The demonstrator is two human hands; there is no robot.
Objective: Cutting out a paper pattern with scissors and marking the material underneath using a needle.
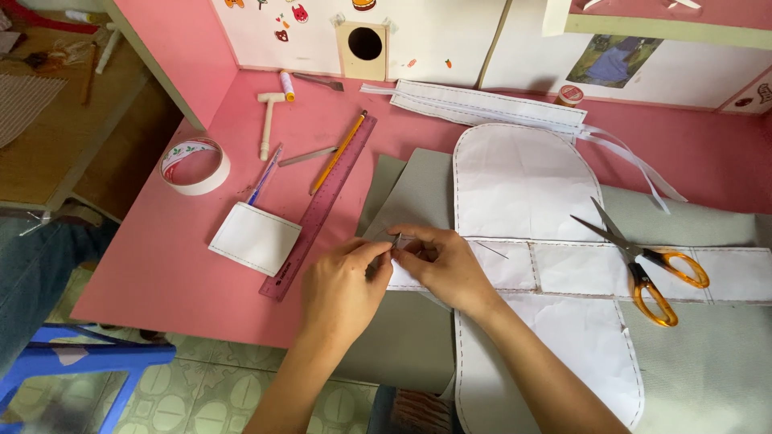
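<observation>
This looks like a home craft and sewing corner. A pink surface (201, 273) carries white paper pattern pieces (523, 181) laid on grey fabric (708, 362), orange-handled scissors (643, 265), a ruler (318, 209), pencils (339, 151), a roll of tape (195, 166) and thread spools (569, 95). Small stickers (299, 13) dot the white back wall, and patterned floor tiles (201, 394) show below a blue plastic stool (72, 358).

A pink table (177, 265) is seen, with grey fabric (708, 362) spread on it and white paper patterns (523, 181) edged in dark dashed lines. Orange handles are shown on the scissors (643, 261), a purple-pink tone on the ruler (322, 205), yellow on the pencil (338, 153), and white with a red-and-green printed inner face on the tape roll (195, 166). The floor tiles (193, 394) are patterned in pale green ovals, and the stool (80, 358) is blue.
</observation>
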